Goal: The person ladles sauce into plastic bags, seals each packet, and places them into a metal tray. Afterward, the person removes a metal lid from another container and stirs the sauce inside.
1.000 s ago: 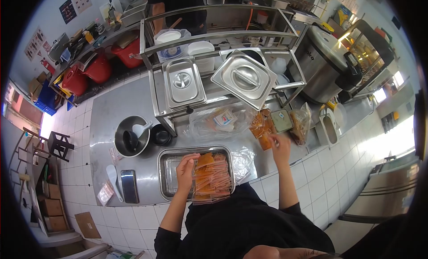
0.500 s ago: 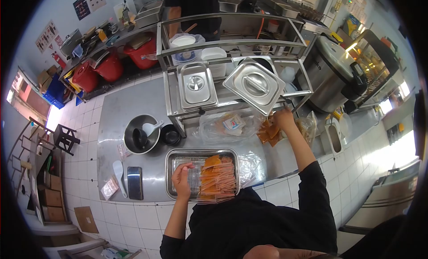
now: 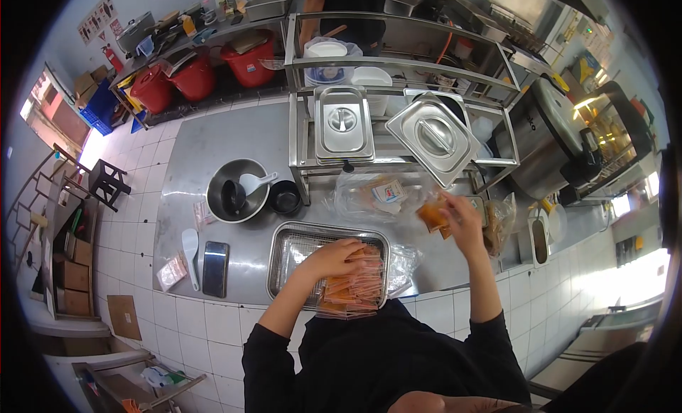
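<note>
A metal tray with a wire rack point(image 3: 284, 251) stands at the table's near edge, its right side filled by rows of flat clear sachets point(image 3: 352, 288) with orange contents. Over the top of these rows lies my left hand point(image 3: 332, 259), fingers stretched out and touching the sachets. Right of the tray, my right hand point(image 3: 462, 221) is raised above the table, closed on a few orange sachets point(image 3: 432, 217) that hang from its fingers. Beside it is a clear plastic bag point(image 3: 373, 196) with a printed label.
A steel bowl point(image 3: 238, 207) with a ladle and white scoop, a small black bowl point(image 3: 285, 197), a phone point(image 3: 216, 269) and a white spoon point(image 3: 190, 253) lie leftward. A lidded steel pan point(image 3: 344, 125) and a tilted lid point(image 3: 435, 138) sit on the shelf. A person stands behind it.
My left hand has moved right, from the rack onto the sachets, and its fingers have stretched out. My right hand has come back towards me, lifting orange sachets. The camera view has shifted.
</note>
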Available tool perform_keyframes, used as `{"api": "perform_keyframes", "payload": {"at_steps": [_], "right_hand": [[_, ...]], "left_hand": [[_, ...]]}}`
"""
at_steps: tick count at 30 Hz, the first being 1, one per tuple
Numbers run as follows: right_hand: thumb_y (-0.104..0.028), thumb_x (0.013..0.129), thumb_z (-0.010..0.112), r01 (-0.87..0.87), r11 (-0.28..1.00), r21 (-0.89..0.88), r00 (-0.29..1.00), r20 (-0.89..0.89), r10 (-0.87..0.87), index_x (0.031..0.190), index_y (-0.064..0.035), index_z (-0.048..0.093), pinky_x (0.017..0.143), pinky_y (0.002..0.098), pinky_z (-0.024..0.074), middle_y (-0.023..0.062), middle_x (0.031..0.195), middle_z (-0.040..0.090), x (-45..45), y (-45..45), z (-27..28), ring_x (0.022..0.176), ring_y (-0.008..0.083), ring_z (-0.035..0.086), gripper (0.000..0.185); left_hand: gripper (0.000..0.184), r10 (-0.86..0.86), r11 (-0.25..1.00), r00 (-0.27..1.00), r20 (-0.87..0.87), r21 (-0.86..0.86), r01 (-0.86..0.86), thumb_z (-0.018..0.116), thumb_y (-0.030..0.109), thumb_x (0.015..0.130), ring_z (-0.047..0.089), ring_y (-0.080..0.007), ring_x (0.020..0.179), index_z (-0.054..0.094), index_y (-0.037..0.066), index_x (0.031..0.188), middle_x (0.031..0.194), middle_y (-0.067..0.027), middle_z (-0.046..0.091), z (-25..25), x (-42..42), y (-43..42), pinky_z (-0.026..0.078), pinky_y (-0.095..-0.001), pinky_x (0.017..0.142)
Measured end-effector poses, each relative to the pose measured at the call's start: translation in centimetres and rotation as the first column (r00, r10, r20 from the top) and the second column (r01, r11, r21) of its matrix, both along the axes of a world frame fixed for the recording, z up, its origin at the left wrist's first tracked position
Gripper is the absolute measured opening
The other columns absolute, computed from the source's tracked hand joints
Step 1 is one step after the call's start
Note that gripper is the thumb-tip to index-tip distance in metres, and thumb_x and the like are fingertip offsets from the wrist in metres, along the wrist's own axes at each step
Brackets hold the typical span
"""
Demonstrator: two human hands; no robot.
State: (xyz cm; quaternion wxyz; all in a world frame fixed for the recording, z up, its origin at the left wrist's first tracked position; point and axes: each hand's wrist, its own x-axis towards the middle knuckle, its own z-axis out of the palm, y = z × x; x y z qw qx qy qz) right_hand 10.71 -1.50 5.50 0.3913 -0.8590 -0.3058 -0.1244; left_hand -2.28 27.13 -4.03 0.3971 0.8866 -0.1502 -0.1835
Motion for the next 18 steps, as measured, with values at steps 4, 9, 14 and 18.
{"api": "perform_keyframes", "payload": {"at_steps": [4, 9, 14, 18], "right_hand": [[-0.001, 0.081, 0.067, -0.185, 0.981, 0.059, 0.982, -0.013, 0.186, 0.100, -0.0048, 0.068, 0.070, 0.0319, 0.0514, 0.0101, 0.092, 0.063, -2.2, 3.1, -0.1, 0.084, 0.0256, 0.063, 0.019], [-0.005, 0.082, 0.065, -0.324, 0.936, 0.136, 0.943, -0.026, 0.331, 0.104, -0.0097, 0.064, 0.067, 0.0349, 0.0532, 0.0105, 0.087, 0.066, -3.7, 8.6, -4.6, 0.079, 0.0284, 0.066, 0.022], [-0.012, 0.080, 0.064, -0.503, 0.839, -0.205, 0.862, -0.062, 0.502, 0.104, -0.0141, 0.062, 0.063, 0.0385, 0.0541, 0.0076, 0.085, 0.068, -5.3, 11.5, -10.4, 0.075, 0.0298, 0.068, 0.024], [-0.020, 0.080, 0.064, -0.540, 0.720, -0.436, 0.837, -0.193, 0.511, 0.104, -0.0168, 0.063, 0.059, 0.0401, 0.0541, 0.0068, 0.082, 0.070, -6.8, 11.5, -11.3, 0.070, 0.0297, 0.068, 0.023]], "left_hand": [[0.047, 0.086, 0.991, 0.989, 0.122, -0.112, -0.072, 0.050, 0.027, 0.096, 0.043, -0.0330, 0.132, 0.047, 0.003, 0.136, 0.144, -0.0177, 0.043, -4.1, -1.2, 0.9, 0.033, -0.0372, 0.110], [0.047, -0.098, 0.956, 0.971, 0.219, 0.291, 0.030, 0.052, 0.022, 0.092, 0.041, -0.0331, 0.133, 0.049, 0.003, 0.135, 0.145, -0.0176, 0.042, -3.4, -2.2, 0.2, 0.032, -0.0393, 0.112], [0.042, -0.126, 0.961, 0.957, 0.260, 0.272, 0.053, 0.054, 0.018, 0.088, 0.048, -0.0333, 0.124, 0.055, 0.003, 0.126, 0.133, -0.0178, 0.053, -2.0, -3.2, -0.7, 0.039, -0.0390, 0.106], [0.040, -0.108, 0.980, 0.968, 0.228, 0.190, 0.064, 0.058, 0.020, 0.086, 0.053, -0.0321, 0.119, 0.058, 0.004, 0.123, 0.124, -0.0158, 0.059, -1.7, -3.8, -0.6, 0.043, -0.0393, 0.101]]}}
